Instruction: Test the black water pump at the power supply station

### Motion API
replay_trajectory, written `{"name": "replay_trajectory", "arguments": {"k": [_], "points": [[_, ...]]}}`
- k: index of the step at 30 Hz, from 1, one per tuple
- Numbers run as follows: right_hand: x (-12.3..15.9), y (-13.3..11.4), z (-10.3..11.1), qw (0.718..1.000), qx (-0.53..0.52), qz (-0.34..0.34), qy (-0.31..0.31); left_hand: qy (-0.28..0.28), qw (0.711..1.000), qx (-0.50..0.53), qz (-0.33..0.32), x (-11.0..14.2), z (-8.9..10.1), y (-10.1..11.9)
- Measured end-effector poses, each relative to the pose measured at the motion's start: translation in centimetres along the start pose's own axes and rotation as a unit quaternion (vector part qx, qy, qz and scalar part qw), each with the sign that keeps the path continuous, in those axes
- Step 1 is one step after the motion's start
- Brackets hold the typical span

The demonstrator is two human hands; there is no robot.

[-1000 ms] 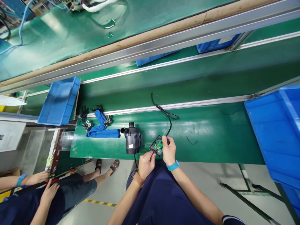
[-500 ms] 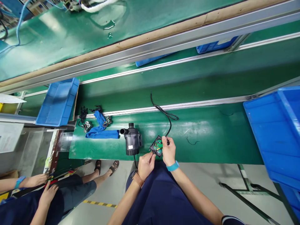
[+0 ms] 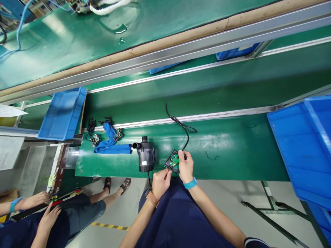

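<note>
A small open black box [image 3: 168, 164] with green circuit boards [image 3: 174, 159] and thin yellow wires is held over the bench's front edge. My right hand [image 3: 186, 166] is closed on its right side, thumb on top. With finger and thumb pinched, my left hand [image 3: 160, 181] grips its lower left corner; the fingertips partly hide what they hold there. A black cable [image 3: 186, 135] runs from the box up the bench in a loose loop. To the left stands a black pump [image 3: 146, 156], its own cable [image 3: 149, 179] dropping behind my left hand.
Left on the green bench [image 3: 232, 151] lie a blue cloth [image 3: 113, 148] and small round parts with wires [image 3: 95, 140]. Blue bins stand at left [image 3: 62, 113] and right [image 3: 292, 144]. A wire scrap [image 3: 212, 157] lies to the right. A co-worker's hands [image 3: 49, 217] are at lower left.
Both my hands and the box stay almost in place. At lower left, the co-worker's hands have shifted slightly to the left.
</note>
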State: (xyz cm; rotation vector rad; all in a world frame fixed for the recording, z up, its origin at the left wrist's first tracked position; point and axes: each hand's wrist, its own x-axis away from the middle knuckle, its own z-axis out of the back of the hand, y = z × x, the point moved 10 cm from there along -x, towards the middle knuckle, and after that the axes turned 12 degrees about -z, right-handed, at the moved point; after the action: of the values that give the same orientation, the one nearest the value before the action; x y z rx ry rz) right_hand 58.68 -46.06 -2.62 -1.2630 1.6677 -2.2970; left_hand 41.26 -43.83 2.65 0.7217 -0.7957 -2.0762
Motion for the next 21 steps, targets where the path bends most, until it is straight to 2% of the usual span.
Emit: {"name": "replay_trajectory", "arguments": {"k": [14,18,21], "points": [[-0.2,-0.3,-0.2,1.0,0.007,0.009,-0.001,0.007,0.993,0.084,0.083,0.1,0.1,-1.6],[-0.2,-0.6,-0.4,0.999,0.015,0.015,-0.025,-0.024,0.979,0.146,0.141,0.4,-0.9,-2.1],[-0.1,-0.8,-0.6,0.998,0.023,0.025,-0.052,-0.019,0.967,0.148,0.208,0.7,-1.6,-2.6]]}}
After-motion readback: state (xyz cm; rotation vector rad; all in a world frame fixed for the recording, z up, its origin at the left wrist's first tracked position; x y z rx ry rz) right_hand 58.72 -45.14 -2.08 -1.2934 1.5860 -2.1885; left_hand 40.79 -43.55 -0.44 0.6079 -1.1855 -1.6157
